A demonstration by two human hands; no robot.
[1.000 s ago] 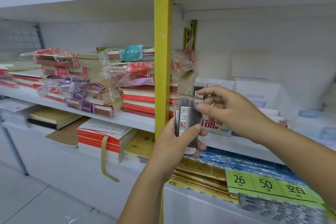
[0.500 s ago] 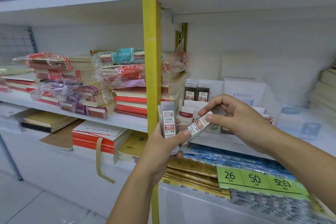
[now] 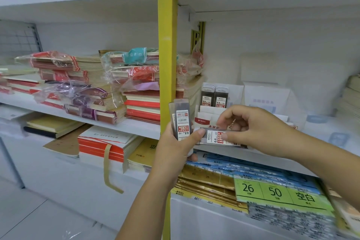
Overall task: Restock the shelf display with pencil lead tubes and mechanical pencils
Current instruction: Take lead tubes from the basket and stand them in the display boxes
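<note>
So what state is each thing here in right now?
Tube bundle: upright, labels inverted, in the left hand's grip.
Single tube: sideways, pinched by the right hand.
Shelved tubes: standing upright, labels facing out.
Notebook packs: stacked, plastic-wrapped.

White middle shelf board (image 3: 136, 126), divided by a yellow upright post (image 3: 167, 45).

Left bay: stacked paper notebooks with red and purple bands (image 3: 78, 84), in clear plastic wrap.

Right bay: white cardboard display box (image 3: 206, 112) holding dark pencil lead tubes (image 3: 214, 95) upright; pale white cartons (image 3: 266, 97) just beside it.

Lower white ledge (image 3: 194, 220): red-edged white pads (image 3: 103, 144), gold and blue flat packets (image 3: 206, 179), green label card marked 26 and 50 (image 3: 272, 193).
</note>
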